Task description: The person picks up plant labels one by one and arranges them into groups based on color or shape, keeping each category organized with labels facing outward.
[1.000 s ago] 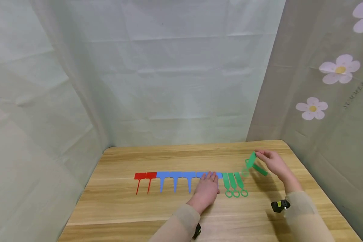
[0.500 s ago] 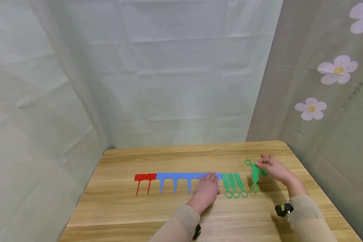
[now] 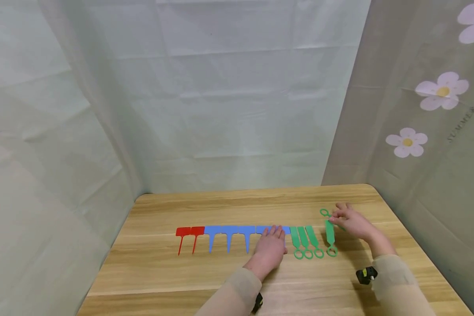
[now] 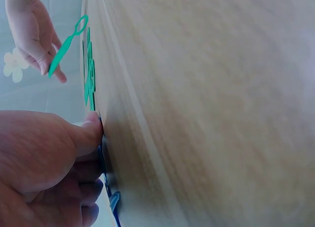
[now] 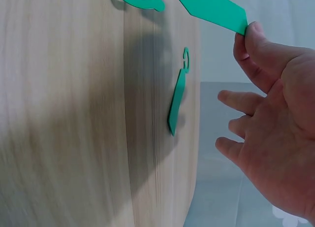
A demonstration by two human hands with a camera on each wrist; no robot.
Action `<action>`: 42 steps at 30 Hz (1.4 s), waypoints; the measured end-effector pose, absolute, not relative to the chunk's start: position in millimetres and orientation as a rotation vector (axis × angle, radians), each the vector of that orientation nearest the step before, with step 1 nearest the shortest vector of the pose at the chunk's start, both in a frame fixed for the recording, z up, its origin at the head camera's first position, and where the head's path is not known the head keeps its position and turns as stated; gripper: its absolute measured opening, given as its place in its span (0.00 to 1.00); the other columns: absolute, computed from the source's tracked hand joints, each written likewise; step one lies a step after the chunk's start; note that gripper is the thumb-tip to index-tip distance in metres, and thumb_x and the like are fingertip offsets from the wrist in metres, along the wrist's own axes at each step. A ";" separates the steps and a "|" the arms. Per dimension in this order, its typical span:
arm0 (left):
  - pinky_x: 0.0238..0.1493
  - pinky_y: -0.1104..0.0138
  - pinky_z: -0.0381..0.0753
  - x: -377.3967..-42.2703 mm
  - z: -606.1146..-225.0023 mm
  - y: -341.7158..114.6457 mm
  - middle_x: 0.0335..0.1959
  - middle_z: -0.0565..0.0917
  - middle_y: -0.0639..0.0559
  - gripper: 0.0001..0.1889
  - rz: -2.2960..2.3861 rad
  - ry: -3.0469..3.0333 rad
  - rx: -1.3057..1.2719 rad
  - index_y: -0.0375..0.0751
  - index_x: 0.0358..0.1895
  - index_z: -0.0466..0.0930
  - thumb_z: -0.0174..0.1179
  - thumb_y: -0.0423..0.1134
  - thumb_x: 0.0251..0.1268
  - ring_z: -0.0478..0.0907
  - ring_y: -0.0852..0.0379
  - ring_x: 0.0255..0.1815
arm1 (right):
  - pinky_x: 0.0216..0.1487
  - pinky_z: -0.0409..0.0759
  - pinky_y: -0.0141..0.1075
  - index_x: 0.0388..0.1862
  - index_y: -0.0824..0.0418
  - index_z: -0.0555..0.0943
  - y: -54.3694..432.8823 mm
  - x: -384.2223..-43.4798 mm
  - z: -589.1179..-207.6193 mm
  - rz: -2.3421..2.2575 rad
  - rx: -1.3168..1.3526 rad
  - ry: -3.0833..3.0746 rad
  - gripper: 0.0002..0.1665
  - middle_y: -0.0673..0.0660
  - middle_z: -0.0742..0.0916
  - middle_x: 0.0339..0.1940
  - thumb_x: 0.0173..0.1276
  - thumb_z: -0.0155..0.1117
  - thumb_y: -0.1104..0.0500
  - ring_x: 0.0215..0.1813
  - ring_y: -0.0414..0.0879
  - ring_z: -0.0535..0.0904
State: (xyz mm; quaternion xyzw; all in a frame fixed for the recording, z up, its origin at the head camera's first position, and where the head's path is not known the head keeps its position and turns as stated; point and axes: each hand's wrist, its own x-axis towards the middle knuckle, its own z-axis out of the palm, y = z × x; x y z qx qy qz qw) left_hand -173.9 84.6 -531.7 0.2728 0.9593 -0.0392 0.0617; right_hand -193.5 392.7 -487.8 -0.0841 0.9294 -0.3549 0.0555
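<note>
My right hand (image 3: 353, 224) pinches the wide end of a green plant label (image 3: 330, 232) between thumb and finger; its ring end points toward me. In the right wrist view that label (image 5: 211, 9) is above the table, tilted. Another green ring label (image 5: 177, 99) lies flat behind it, partly hidden by the hand in the head view. My left hand (image 3: 270, 249) rests with fingers extended on the right part of a row of blue T-shaped plant labels (image 3: 229, 230), covering some. Three green ring labels (image 3: 303, 237) lie side by side right of the blue ones.
Two red T-shaped labels (image 3: 190, 231) lie at the left end of the row. The wooden table (image 3: 162, 276) meets a pale cloth backdrop (image 3: 237, 131) behind and cloth at both sides. The right-hand cloth carries printed flowers (image 3: 407, 141).
My right hand has swung the green label from a slanted pose to nearly upright in line with the others, and brought it toward me, then slightly left. My left hand has stayed put.
</note>
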 end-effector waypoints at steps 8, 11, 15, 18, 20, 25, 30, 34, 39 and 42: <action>0.83 0.59 0.59 -171.7 -528.9 83.8 0.84 0.65 0.54 0.32 -0.111 2.900 0.827 0.45 0.83 0.68 0.53 0.55 0.85 0.58 0.55 0.85 | 0.73 0.38 0.82 0.41 0.62 0.87 382.7 -200.9 -492.5 -1.034 -0.290 2.837 0.14 0.86 0.64 0.77 0.81 0.65 0.53 0.81 0.87 0.36; 0.84 0.59 0.58 -171.2 -527.8 83.6 0.84 0.65 0.53 0.32 -0.099 2.894 0.823 0.44 0.83 0.67 0.53 0.55 0.85 0.58 0.55 0.85 | 0.73 0.37 0.83 0.41 0.63 0.87 380.0 -202.3 -494.2 -1.021 -0.286 2.841 0.14 0.87 0.63 0.77 0.81 0.66 0.53 0.80 0.87 0.35; 0.84 0.59 0.58 -171.4 -527.9 83.8 0.84 0.64 0.53 0.32 -0.099 2.893 0.823 0.44 0.83 0.67 0.53 0.55 0.85 0.58 0.55 0.85 | 0.72 0.37 0.84 0.43 0.64 0.87 376.5 -202.9 -495.7 -0.994 -0.257 2.838 0.16 0.87 0.58 0.79 0.81 0.66 0.52 0.81 0.87 0.34; 0.84 0.59 0.58 -171.4 -527.6 83.9 0.84 0.64 0.54 0.32 -0.104 2.892 0.822 0.44 0.83 0.67 0.53 0.55 0.85 0.58 0.55 0.85 | 0.70 0.37 0.85 0.44 0.66 0.87 374.4 -203.4 -496.4 -0.975 -0.264 2.840 0.16 0.88 0.57 0.79 0.80 0.66 0.52 0.80 0.88 0.33; 0.84 0.59 0.58 -171.0 -526.9 83.8 0.84 0.64 0.54 0.32 -0.104 2.890 0.821 0.44 0.83 0.67 0.53 0.55 0.85 0.58 0.55 0.85 | 0.70 0.37 0.85 0.44 0.67 0.87 373.4 -204.1 -496.9 -0.967 -0.263 2.844 0.16 0.88 0.57 0.79 0.80 0.66 0.53 0.80 0.88 0.33; 0.84 0.59 0.58 -170.1 -525.3 83.5 0.85 0.64 0.53 0.32 -0.096 2.888 0.820 0.44 0.83 0.67 0.53 0.55 0.85 0.57 0.55 0.86 | 0.70 0.37 0.85 0.45 0.67 0.87 373.4 -206.2 -498.1 -0.930 -0.247 2.860 0.15 0.89 0.56 0.78 0.81 0.66 0.54 0.79 0.89 0.32; 0.84 0.59 0.57 -170.2 -525.9 83.5 0.85 0.63 0.53 0.32 -0.084 2.883 0.816 0.44 0.83 0.66 0.53 0.54 0.85 0.57 0.54 0.86 | 0.69 0.40 0.86 0.45 0.67 0.87 372.3 -206.7 -499.5 -0.876 -0.235 2.877 0.15 0.89 0.57 0.78 0.81 0.66 0.54 0.79 0.90 0.34; 0.84 0.59 0.57 -170.5 -526.2 83.5 0.85 0.64 0.53 0.32 -0.084 2.887 0.816 0.44 0.83 0.66 0.52 0.54 0.85 0.57 0.54 0.86 | 0.69 0.39 0.86 0.44 0.65 0.87 371.6 -207.3 -500.6 -0.858 -0.231 2.877 0.14 0.90 0.56 0.78 0.81 0.65 0.54 0.78 0.90 0.32; 0.84 0.59 0.57 -170.1 -526.5 83.0 0.85 0.64 0.53 0.32 -0.083 2.887 0.817 0.44 0.83 0.66 0.52 0.55 0.85 0.57 0.54 0.86 | 0.70 0.38 0.85 0.43 0.64 0.88 370.9 -208.9 -503.2 -0.829 -0.233 2.889 0.13 0.90 0.56 0.77 0.81 0.65 0.55 0.78 0.91 0.32; 0.84 0.59 0.57 -170.5 -526.8 82.7 0.85 0.64 0.53 0.32 -0.088 2.886 0.819 0.44 0.83 0.66 0.52 0.55 0.85 0.57 0.54 0.86 | 0.71 0.38 0.84 0.44 0.64 0.88 369.2 -210.0 -504.9 -0.811 -0.227 2.891 0.14 0.90 0.55 0.77 0.81 0.65 0.55 0.78 0.91 0.32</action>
